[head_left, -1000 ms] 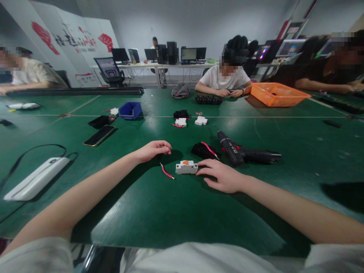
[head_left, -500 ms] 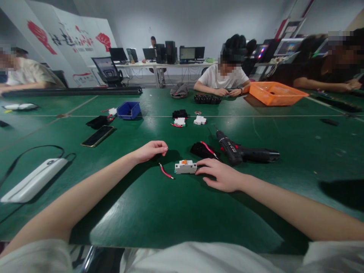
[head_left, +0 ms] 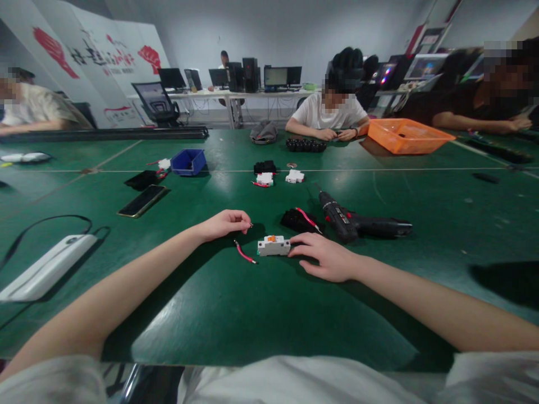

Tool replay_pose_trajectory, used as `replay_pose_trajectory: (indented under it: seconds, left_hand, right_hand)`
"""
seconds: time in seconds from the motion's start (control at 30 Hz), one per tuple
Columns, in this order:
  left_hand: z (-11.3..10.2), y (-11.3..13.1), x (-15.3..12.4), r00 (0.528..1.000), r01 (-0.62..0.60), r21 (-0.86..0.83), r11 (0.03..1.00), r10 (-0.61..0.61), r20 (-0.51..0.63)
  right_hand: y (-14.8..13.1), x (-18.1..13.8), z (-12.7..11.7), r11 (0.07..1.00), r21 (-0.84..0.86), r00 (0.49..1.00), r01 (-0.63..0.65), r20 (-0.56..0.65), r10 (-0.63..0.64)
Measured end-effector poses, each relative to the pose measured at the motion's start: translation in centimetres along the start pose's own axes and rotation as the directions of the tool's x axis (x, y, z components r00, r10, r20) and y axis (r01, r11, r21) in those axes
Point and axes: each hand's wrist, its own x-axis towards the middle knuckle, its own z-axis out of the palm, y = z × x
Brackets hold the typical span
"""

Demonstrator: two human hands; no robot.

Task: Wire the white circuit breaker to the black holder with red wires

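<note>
A white circuit breaker (head_left: 273,246) with an orange switch lies on the green table in front of me. My right hand (head_left: 326,257) rests at its right end, fingers stretched and fingertips touching it, thumb apart. To the left, my left hand (head_left: 229,223) is closed in a pinch just above the table. A tiny metal piece (head_left: 251,225) pokes out from its fingertips, too small to name surely. Between that hand and the breaker lies a short red wire (head_left: 245,252) with bare metal ends.
Behind my right hand are a black cordless drill (head_left: 357,219) and a black holder (head_left: 297,220) with a red wire on it. Further off lie more breakers (head_left: 295,176), a blue bin (head_left: 188,162), a phone (head_left: 143,201) and an orange crate (head_left: 408,137). A white device (head_left: 48,266) sits left.
My left hand has shifted slightly right, and a tiny metal piece now shows at its fingertips. My right hand stays against the breaker. The whole view has tilted slightly.
</note>
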Motion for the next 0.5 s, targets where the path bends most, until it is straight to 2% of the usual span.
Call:
replay_pose_trajectory:
  seconds: [0.5]
  left_hand:
    - [0.58, 0.65, -0.24, 0.998, -0.007, 0.162, 0.987, -0.003, 0.059]
  right_hand:
    - [-0.03, -0.07, 0.01, 1.000, -0.002, 1.000, 0.003, -0.007, -0.003]
